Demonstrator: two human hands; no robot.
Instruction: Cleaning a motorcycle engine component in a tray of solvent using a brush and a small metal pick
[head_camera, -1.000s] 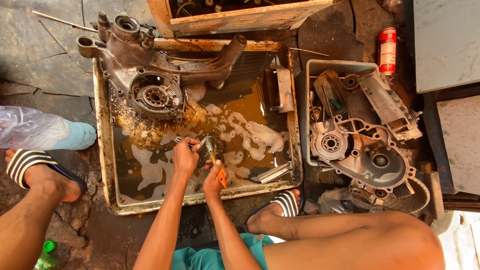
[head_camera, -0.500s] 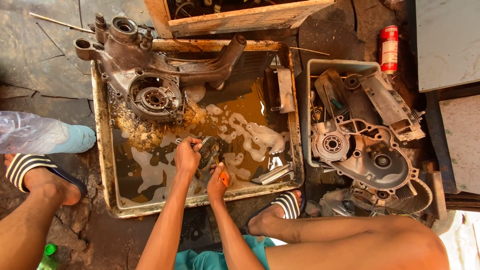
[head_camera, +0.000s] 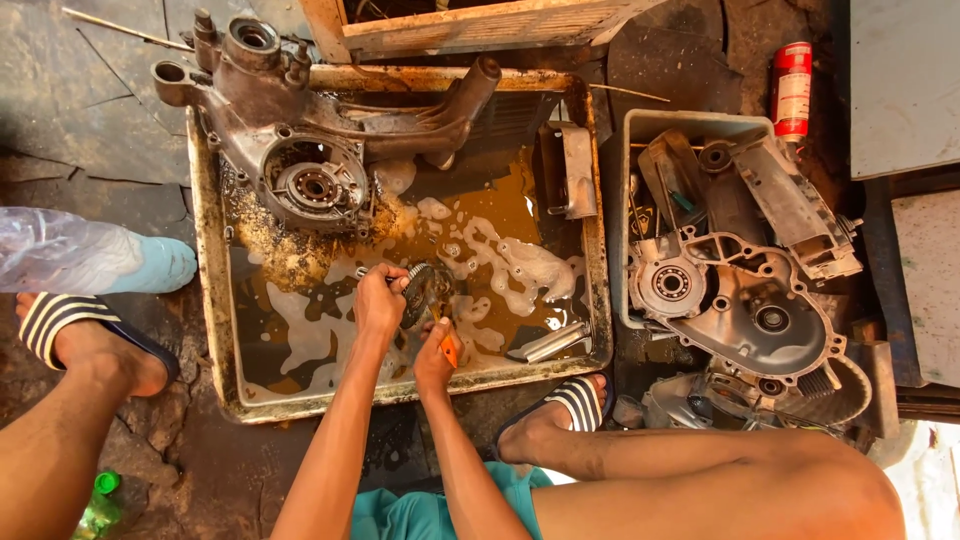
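Left hand (head_camera: 380, 300) clamped on small dark gear part (head_camera: 425, 288), mid tray (head_camera: 210, 300), over foamy brown wash; right hand (head_camera: 435, 350) gripping orange-handled brush (head_camera: 447, 347); part wet, likely slick; hard scrub could flick it into murky liquid, splash you.

Dark, cracked stone floor (head_camera: 90, 120) carries everything. Sitting on it: a rusty metal tray (head_camera: 205, 300) of brown foamy liquid with an engine casing (head_camera: 300, 150) propped across its top left corner, and just right of the tray a grey plastic tub (head_camera: 690, 125) stacked with more engine casings. Also on the floor: a red spray can (head_camera: 792, 88) lying beyond the tub, a clear plastic bag (head_camera: 60, 250) left of the tray, a green bottle (head_camera: 98, 505) at bottom left, and two feet in striped sandals (head_camera: 60, 325).
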